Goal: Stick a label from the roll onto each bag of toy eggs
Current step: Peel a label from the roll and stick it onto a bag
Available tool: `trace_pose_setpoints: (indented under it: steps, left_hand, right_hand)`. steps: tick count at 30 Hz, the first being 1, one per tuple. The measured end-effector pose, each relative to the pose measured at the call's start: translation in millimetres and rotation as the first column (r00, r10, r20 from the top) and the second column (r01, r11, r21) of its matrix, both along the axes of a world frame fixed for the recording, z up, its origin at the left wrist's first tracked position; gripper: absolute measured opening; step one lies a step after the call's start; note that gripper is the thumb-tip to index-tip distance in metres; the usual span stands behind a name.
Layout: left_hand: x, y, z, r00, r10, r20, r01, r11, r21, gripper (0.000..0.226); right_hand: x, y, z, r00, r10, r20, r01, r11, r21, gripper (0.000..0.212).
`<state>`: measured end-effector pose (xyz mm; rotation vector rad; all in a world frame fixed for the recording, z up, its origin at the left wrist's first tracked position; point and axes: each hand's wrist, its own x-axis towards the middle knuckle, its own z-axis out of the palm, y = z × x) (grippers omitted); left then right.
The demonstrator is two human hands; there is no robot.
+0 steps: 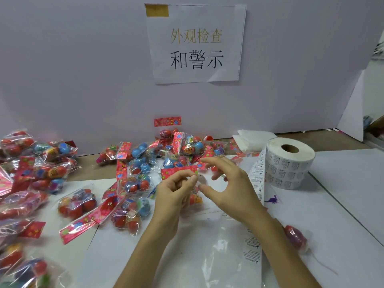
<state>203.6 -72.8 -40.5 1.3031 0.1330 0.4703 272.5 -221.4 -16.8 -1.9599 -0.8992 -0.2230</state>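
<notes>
Our left hand (176,192) hovered over the worktop (342,204) with its fingers curled and the thumb tip set against the forefinger. We could not tell whether a label was caught in that pinch. Our right hand (230,183) was spread just beside it, fingers fanned and thumb stretched toward the left hand, gripping nothing.

Between and beneath the two hands lay one bag of toy eggs (179,171). Its red flowered header showed past the left knuckles, and a pale egg and an orange egg were visible in the gap.

The label roll (291,163) stood on end to the right of the right hand. A strip of labels (257,179) ran from it down toward us, passing the right wrist.

More bags were heaped at the left (41,167) and behind the hands (143,163). A small purple toy dinosaur (272,199) lay near the strip, and a single wrapped red egg (295,235) rested beside the right forearm. A paper sign (196,44) hung on the wall behind.
</notes>
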Motion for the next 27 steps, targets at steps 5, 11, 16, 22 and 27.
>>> trace_pose_setpoints:
  steps: [5,11,16,22,27]
  left_hand:
    - [-1,1,3,0.999,-0.049,-0.003,0.048,0.987,-0.151,0.019]
    - [-1,0,2,1.000,0.011,0.009,-0.011,1.000,-0.023,0.059]
    - [-1,-5,2,0.990,0.111,0.086,-0.135,0.923,0.360,0.010]
    - [-1,-5,1,0.984,0.176,0.018,-0.171,0.918,0.357,0.007]
    - [-4,-7,8,0.999,0.025,-0.037,-0.027,0.998,-0.060,0.019]
  right_hand:
    - [-2,4,1,0.998,-0.039,-0.054,0.048,0.984,0.169,0.006]
    - [-5,2,2,0.994,-0.064,0.086,0.055,0.994,0.099,0.012]
    - [-8,2,0,0.975,-0.067,0.210,0.081,0.995,-0.060,0.012]
    - [-5,2,0,0.985,-0.127,0.119,0.127,0.992,0.008,0.033]
    - [1,4,3,0.976,-0.081,-0.204,0.118,0.977,0.176,0.002]
